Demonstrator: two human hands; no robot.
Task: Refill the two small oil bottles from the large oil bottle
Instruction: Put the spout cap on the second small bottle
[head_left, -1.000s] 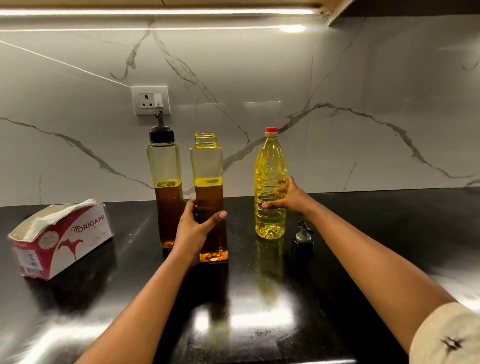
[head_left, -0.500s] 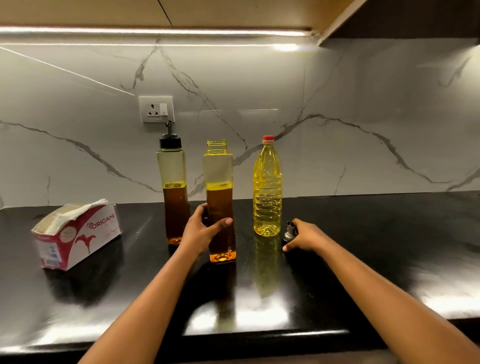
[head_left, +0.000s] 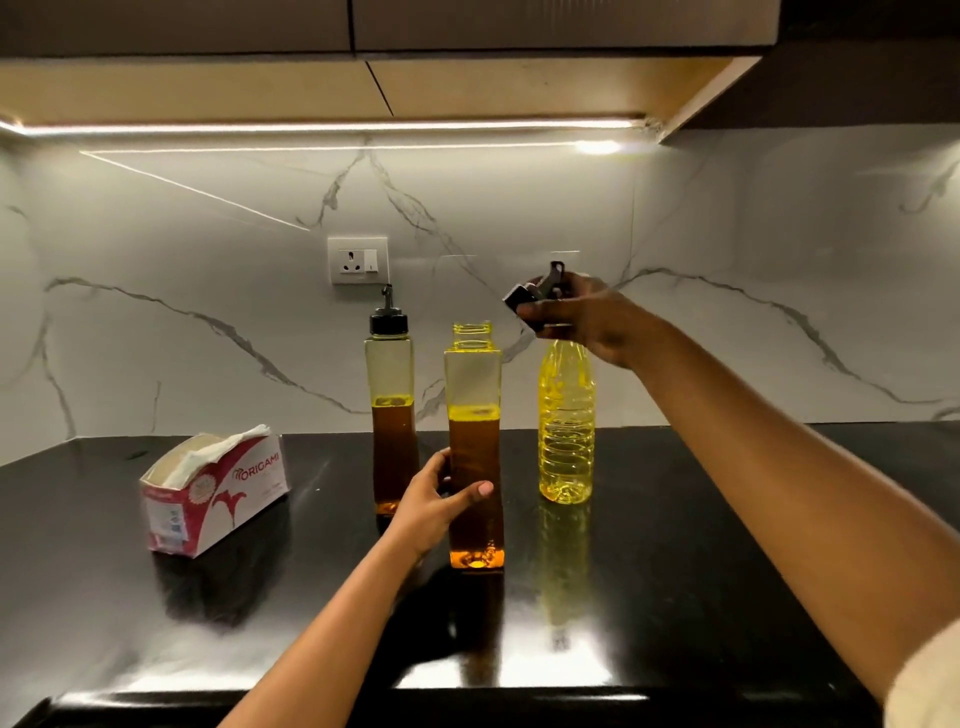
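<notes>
Open small bottle (head_left: 474, 384): square and clear, standing upright on the black tabletop (head_left: 156, 623) with its long axis vertical. Its threaded mouth points straight up and is uncapped. Dark amber oil fills the lower half, with a thin yellow layer on top.
Capped small bottle (head_left: 392, 374): same shape, upright, just left of the open one and a little farther back. A black spout cap sits on its neck, and its oil is at about the same level.
Large oil bottle (head_left: 566, 431): round, ribbed and yellow, upright, to the right of the open bottle and apart from it. Its top is hidden behind the right hand.
Spout cap (head_left: 519, 296): black and off any bottle, held in the air above and to the right of the open mouth. It is tilted, with its thin spout slanting up and to the right.
Left hand (head_left: 431, 506): fingers curled round the lower part of the open small bottle, thumb across the near face and the other fingers behind the left side. The forearm comes up from the near edge.
Right hand (head_left: 587, 317): fingers closed on the spout cap, which it pinches at the fingertips. The back of the hand faces the camera at the level of the large bottle's neck.
Right arm: stretched from the lower right, rising to the left across the tabletop, with a pale sleeve at the frame corner.
Tissue box (head_left: 213, 493): red and white, open-topped, on the tabletop well left of the bottles.
Wall socket (head_left: 358, 260): white, on the marble wall above the capped bottle.
</notes>
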